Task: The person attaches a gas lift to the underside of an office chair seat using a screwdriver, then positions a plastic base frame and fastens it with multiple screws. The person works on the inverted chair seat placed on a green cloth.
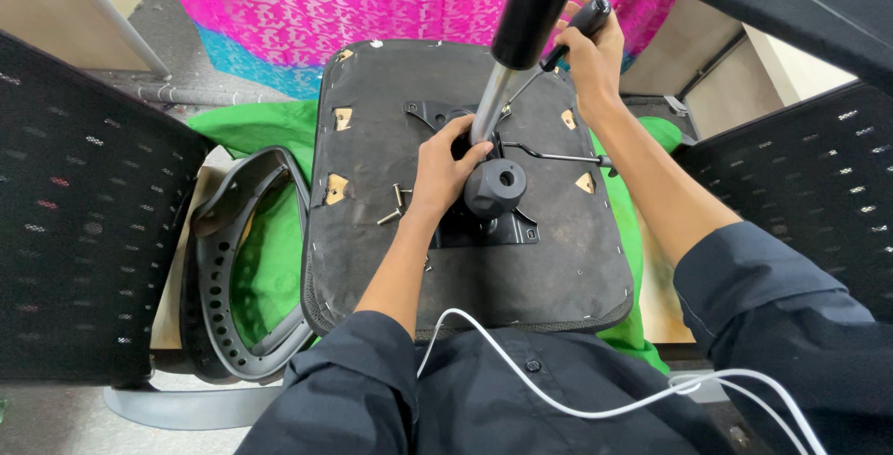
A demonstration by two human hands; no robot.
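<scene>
- screwdriver point(569, 38) sits far right over the upturned chair seat base point(391, 260); its black handle is clenched in the right hand point(593, 62); its thin shaft slants down and left toward the black metal mechanism plate point(484, 227)
- gas lift column point(507, 64) rises from the plate's centre, just left of the shaft
- left hand point(448, 168) is nearer the plate; its fingers curl loosely at the column's foot, touching it; whether it truly grips, i cannot tell
- loose bolts point(395, 204) lie just left of that hand; a black armrest frame point(233, 260) lies further left on green cloth point(270, 269)
</scene>
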